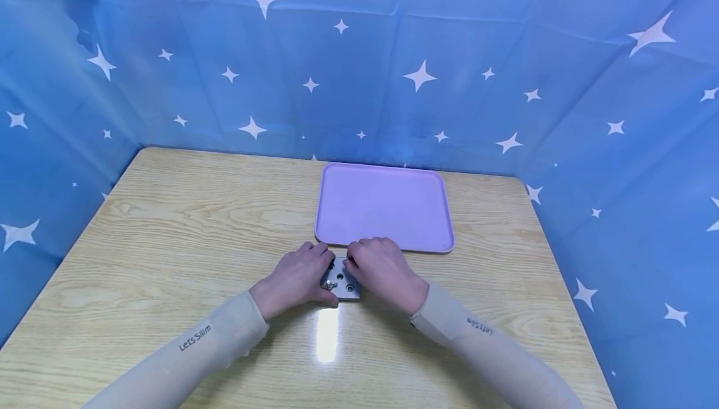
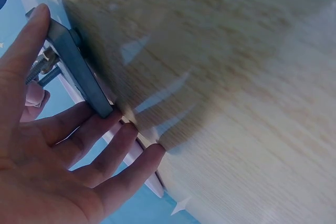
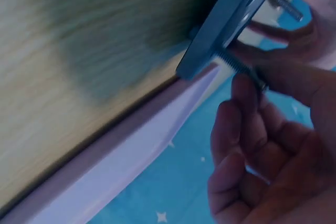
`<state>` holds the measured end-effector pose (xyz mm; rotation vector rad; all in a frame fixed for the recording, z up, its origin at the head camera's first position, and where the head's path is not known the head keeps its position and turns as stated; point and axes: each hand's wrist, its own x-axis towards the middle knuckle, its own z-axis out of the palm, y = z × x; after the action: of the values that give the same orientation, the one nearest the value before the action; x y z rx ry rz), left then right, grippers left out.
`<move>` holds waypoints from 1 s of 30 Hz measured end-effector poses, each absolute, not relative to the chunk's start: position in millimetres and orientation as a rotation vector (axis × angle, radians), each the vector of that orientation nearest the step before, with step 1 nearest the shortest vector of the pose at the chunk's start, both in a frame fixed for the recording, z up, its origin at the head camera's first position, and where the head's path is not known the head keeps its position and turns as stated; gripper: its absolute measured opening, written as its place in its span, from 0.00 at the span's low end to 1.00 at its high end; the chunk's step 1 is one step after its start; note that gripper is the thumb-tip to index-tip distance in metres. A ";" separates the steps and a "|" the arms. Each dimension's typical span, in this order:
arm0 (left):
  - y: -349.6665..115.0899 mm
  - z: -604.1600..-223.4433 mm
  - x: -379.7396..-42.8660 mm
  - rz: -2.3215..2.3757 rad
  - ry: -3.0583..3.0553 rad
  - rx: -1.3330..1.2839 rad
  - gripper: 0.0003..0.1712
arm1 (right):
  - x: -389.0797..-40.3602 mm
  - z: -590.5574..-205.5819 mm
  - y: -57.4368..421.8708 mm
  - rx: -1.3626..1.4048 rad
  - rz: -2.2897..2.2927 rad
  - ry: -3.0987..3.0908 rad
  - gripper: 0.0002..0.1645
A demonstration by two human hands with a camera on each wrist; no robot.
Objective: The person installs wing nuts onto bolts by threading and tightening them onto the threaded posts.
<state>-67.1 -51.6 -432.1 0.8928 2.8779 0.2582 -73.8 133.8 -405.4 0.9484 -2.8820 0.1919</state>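
Observation:
A small grey metal plate [image 1: 344,283] with several holes lies low over the table between both hands. My left hand [image 1: 298,275] grips it from the left side, thumb on the near edge and fingertips at the far edge. Thumb and forefinger of my right hand [image 1: 387,273] pinch a threaded bolt [image 3: 236,65], which stands out from the plate's face near one end. Another bolt [image 3: 287,8], with a nut around it, sticks out of the plate beside my left hand. From the head view, my right fingers hide the pinched bolt.
A shallow purple tray [image 1: 387,206] lies just beyond the hands, its front rim close to the fingers. The wooden table [image 1: 185,228] reaches back to a blue star-patterned curtain [image 1: 359,53], which also hangs along both sides.

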 end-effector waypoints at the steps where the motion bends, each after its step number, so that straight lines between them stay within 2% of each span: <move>1: -51.6 -432.2 -67.1 0.261 2.879 0.896 0.40 | -72.9 -406.1 132.9 0.923 0.203 -2.881 0.13; 10: -53.6 -432.5 -66.3 0.300 2.890 0.926 0.40 | -70.8 -407.8 132.5 0.886 0.182 -2.891 0.16; 15: -53.5 -432.9 -66.3 0.284 2.907 0.945 0.41 | -75.1 -396.5 145.8 1.067 0.076 -2.930 0.26; 22: -53.7 -431.9 -66.7 0.277 2.893 0.916 0.42 | -83.8 -387.0 160.5 1.581 -0.044 -2.727 0.23; 30: -52.0 -432.2 -67.0 0.266 2.877 0.913 0.41 | -85.4 -393.9 156.8 1.530 -0.108 -2.635 0.09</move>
<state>-67.0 -52.0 -432.2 0.9132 2.8768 0.2661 -85.4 156.8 -393.9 1.5302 -2.6354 -0.1082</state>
